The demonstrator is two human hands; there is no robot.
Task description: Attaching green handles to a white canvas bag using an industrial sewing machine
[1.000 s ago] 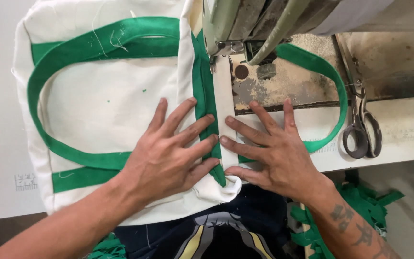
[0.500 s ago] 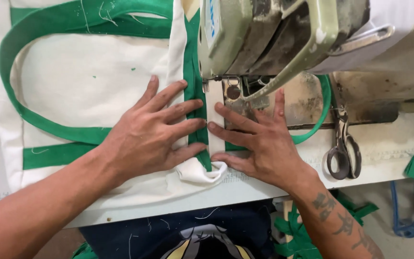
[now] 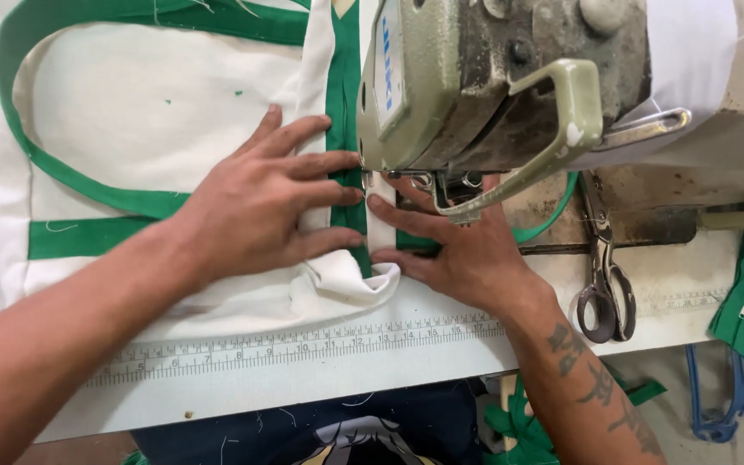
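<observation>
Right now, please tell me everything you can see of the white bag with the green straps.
The bag looks like white canvas with green strap trim: a looped handle, a horizontal band and a vertical strip. It lies flat on the table, its near edge folded and bunched. The left hand and the right hand press it flat beside the sewing machine.

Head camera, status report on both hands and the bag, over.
Left hand flat on white tote bag, open. Right hand flat on green trim, under sewing machine head. Scissors lie right, clear.
</observation>
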